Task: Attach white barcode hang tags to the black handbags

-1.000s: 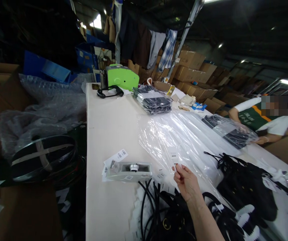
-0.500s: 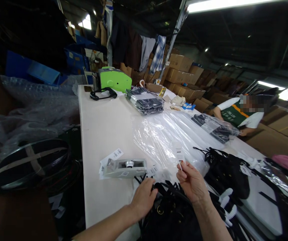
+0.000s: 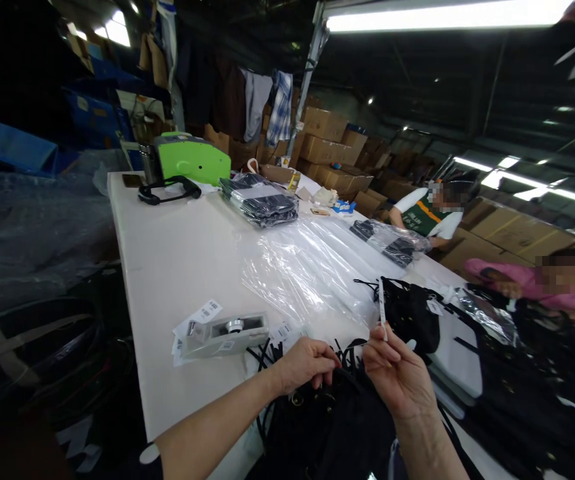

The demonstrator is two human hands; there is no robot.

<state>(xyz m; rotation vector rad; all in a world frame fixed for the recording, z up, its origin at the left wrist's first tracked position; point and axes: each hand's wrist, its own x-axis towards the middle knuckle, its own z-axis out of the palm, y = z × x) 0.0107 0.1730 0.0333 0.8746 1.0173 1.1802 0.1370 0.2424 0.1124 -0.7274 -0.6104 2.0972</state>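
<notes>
My right hand [image 3: 400,377] pinches a small white barcode tag [image 3: 381,308] upright between thumb and fingers. My left hand [image 3: 305,363] is closed on a black strap of the black bag [image 3: 337,427] that lies at the near edge of the white table [image 3: 177,260]. More black straps [image 3: 267,353] spill out beside it. A grey tag gun [image 3: 225,332] rests on loose barcode labels [image 3: 202,315] just left of my left hand. Clear plastic bags [image 3: 302,267] are spread flat beyond my hands.
A green machine [image 3: 192,159] and packed dark garments [image 3: 260,199] sit at the far end. Another black bag [image 3: 410,313] lies to the right. Two other people work across the table at the right. Cardboard boxes [image 3: 327,137] are stacked behind. Bubble wrap [image 3: 32,220] lies left.
My left hand came into view and took hold of the black strap. My right hand lifted the tag and turned it edge-on. The view swung to the right.
</notes>
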